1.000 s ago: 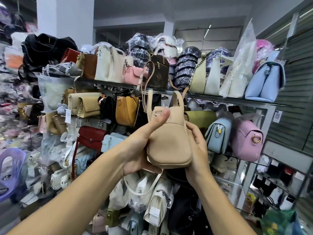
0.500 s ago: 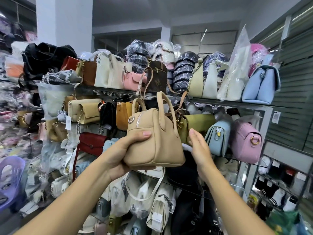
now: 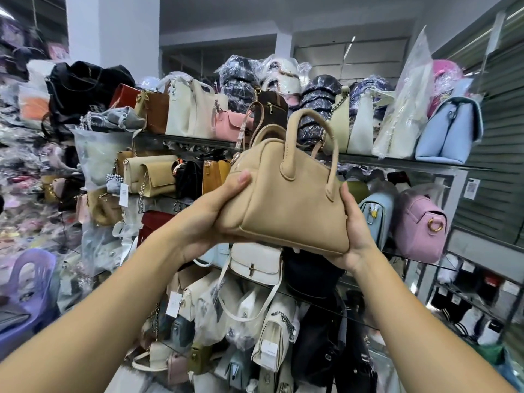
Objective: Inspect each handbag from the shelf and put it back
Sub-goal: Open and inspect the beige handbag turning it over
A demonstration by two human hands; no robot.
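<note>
From the head camera: the tan handbag (image 3: 286, 205) is up in the air in front of the shelf (image 3: 397, 164), handles upright, right end dipping. The left hand (image 3: 209, 219) grips its left end, thumb pressed on the front. The right hand (image 3: 354, 231) cups the lower right corner, thumb along the side, fingers tucked behind. A pink bag (image 3: 419, 225) sits just to the right and a white bag (image 3: 255, 262) below.

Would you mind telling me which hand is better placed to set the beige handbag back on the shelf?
Probably the left hand: its thumb clamps one end of the beige handbag, while the right hand only cups the lower corner.
</note>
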